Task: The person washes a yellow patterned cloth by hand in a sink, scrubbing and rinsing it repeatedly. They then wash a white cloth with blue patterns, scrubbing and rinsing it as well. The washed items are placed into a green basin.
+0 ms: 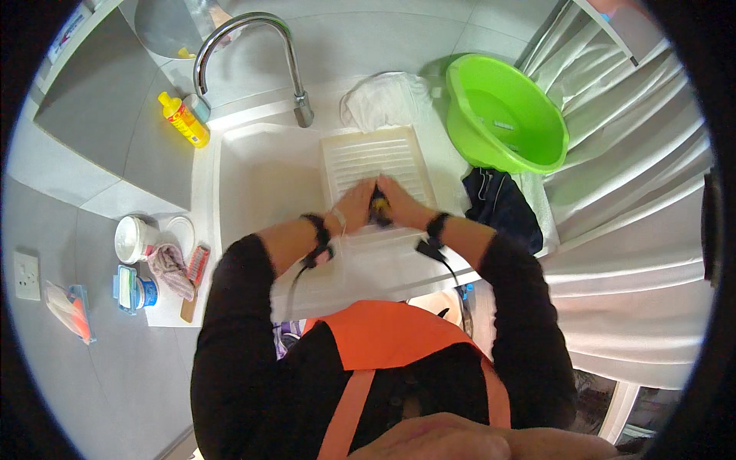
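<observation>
My left hand (355,204) and my right hand (401,201) meet at the fingertips over the lower part of a ribbed washboard (374,150). Between them they hold a small dark item with a yellow patch (379,208), perhaps a piece of cloth; it is blurred and partly covered by my fingers. The washboard's cream ridges show beyond my fingertips. On the washboard's left lies the basin of a white sink (267,178). A black band with a cable sits on each wrist.
A chrome faucet (287,46) arches over the sink. White cloth (391,100) lies behind the washboard. At right are a green basin (489,115) and dark fabric (503,210). A yellow bottle (187,123), a scrub brush (196,270) and a white tub (133,238) stand left.
</observation>
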Available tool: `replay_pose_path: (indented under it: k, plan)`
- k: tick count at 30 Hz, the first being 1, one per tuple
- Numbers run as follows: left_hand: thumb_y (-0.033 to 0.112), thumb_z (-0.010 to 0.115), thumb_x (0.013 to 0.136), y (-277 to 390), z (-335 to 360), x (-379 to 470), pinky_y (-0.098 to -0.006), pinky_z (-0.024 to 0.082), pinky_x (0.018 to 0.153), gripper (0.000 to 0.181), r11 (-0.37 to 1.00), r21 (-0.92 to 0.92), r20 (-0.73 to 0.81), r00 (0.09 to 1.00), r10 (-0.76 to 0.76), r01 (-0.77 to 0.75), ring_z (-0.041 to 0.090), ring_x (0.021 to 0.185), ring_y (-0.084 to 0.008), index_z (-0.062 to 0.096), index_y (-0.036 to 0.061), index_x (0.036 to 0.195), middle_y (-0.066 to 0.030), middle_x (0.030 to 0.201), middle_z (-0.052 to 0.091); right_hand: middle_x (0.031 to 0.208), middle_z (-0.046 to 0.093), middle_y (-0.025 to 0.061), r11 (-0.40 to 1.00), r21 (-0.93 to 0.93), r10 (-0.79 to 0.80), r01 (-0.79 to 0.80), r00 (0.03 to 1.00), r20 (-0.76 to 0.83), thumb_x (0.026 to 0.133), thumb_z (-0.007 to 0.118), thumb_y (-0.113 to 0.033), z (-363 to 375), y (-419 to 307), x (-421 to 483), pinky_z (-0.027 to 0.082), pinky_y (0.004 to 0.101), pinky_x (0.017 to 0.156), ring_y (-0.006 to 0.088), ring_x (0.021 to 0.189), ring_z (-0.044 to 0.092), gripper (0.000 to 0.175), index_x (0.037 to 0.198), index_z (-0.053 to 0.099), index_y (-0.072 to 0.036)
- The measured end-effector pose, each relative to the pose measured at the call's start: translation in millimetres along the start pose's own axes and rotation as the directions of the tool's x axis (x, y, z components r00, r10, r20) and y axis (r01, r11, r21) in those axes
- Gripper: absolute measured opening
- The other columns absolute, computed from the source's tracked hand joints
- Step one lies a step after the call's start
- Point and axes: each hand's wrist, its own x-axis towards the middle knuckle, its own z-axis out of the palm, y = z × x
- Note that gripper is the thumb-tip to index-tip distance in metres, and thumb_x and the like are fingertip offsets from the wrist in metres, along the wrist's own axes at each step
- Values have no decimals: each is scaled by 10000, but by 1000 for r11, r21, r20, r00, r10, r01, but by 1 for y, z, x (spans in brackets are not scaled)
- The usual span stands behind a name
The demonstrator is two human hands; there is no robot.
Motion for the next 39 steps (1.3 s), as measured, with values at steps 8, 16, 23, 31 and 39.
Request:
replay_pose_path:
  k: [8, 16, 23, 31, 39]
  plan:
    - [215, 634, 830, -6, -7, 26, -466, 268, 1114, 703, 912, 405, 196, 968, -159, 67, 348, 1346, -345, 313, -34, 1404, -216, 1437, 370, 1374, 396, 287, 999, -43, -2, 2, 1000, -13, 793, 675, -191, -14, -1, 20, 302, 480, 1093, 423, 1261, 400, 651, 1338, 398, 32]
    - [222, 551, 878, 29, 18, -50, -465, 210, 1152, 693, 965, 258, 237, 966, -106, 42, 250, 1408, -366, 254, -67, 1434, -255, 1491, 280, 1427, 342, 288, 950, -302, -49, 75, 994, 94, 873, 583, -253, 19, -35, -67, 282, 503, 1102, 460, 1310, 326, 683, 1412, 293, 51]
    - [243, 530, 904, -2, 1, 41, -503, 157, 1162, 636, 785, 578, 64, 947, -316, 222, 219, 1439, -271, 275, 47, 1453, -117, 1547, 245, 1394, 379, 287, 950, -306, -9, -62, 974, -226, 840, 553, -92, 5, 18, 26, 232, 464, 1141, 448, 1303, 335, 598, 1373, 333, 66]
    - [294, 603, 866, 31, 17, -49, -466, 168, 1166, 719, 934, 350, 263, 950, -170, 71, 241, 1412, -368, 282, 14, 1444, -192, 1524, 263, 1427, 363, 286, 959, -278, -27, 54, 995, 100, 903, 572, -299, 24, -45, -62, 247, 515, 1119, 494, 1320, 306, 669, 1400, 312, 65]
    - [191, 603, 827, -13, 11, 30, -453, 308, 1079, 626, 912, 360, 11, 977, -213, 195, 359, 1324, -364, 357, -12, 1365, -219, 1403, 395, 1395, 337, 340, 943, -302, 72, -138, 973, -220, 901, 521, -118, 11, 12, 30, 268, 517, 1103, 492, 1271, 354, 512, 1371, 371, 22]
